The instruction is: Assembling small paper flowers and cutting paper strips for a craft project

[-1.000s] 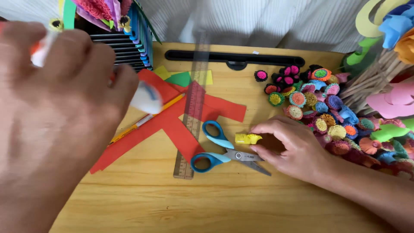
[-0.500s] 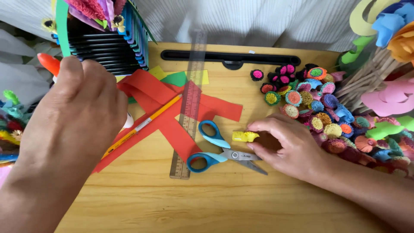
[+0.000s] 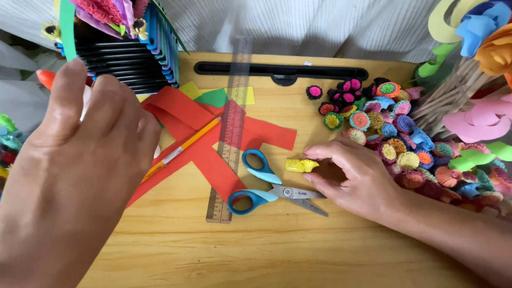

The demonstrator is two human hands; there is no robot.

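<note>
On the wooden tabletop we are pinching a small yellow fringed paper roll with our right hand, just beside the blue-handled scissors. Our left hand is hovering open, fingers spread, over the red paper strips, gripping nothing.

Soft, even daylight fills the scene; colours are bright and nothing is blown out. The left hand, close to the lens, looms large and slightly soft, stretched by wide-angle distortion. The right hand is sharp and casts a faint shadow beneath its palm. The table below it shows a mild sheen, no harsh glare.
</note>
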